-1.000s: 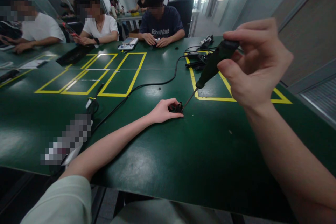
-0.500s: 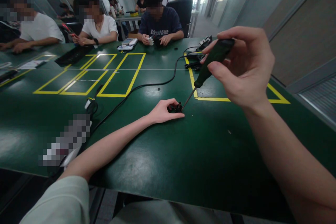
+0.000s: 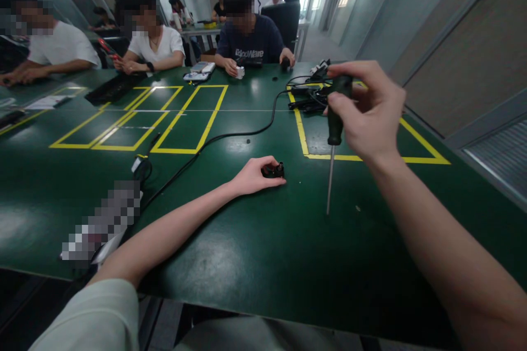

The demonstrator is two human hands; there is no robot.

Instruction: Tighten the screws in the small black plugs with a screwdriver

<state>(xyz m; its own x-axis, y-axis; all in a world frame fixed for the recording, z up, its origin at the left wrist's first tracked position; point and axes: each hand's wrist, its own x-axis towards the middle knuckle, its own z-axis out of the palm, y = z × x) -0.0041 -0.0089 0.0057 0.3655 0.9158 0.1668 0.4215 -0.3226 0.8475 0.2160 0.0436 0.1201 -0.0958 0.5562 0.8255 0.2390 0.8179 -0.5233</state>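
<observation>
My left hand (image 3: pixel 255 175) rests on the green table and grips a small black part (image 3: pixel 272 171) between thumb and fingers. A short round post sticks up from that part; the fingers hide much of the rest, so its kind is unclear. My right hand (image 3: pixel 370 109) is raised above the table to the right, closed around the dark green handle of a screwdriver (image 3: pixel 335 120). The screwdriver's thin metal shaft points almost straight down. Its tip stands to the right of the black part, apart from it.
A black cable (image 3: pixel 230 134) crosses the green table (image 3: pixel 263 263) to a pile of black cables and parts (image 3: pixel 310 100). Yellow tape (image 3: pixel 304 137) marks out rectangles. A blurred device (image 3: pixel 102 222) lies at left. Co-workers sit across; one person (image 3: pixel 255 38) handles a white piece.
The screwdriver tip has left the black part and swung right, its shaft turning from slanted to nearly vertical. My left hand stays in place. The person opposite has moved their hands apart.
</observation>
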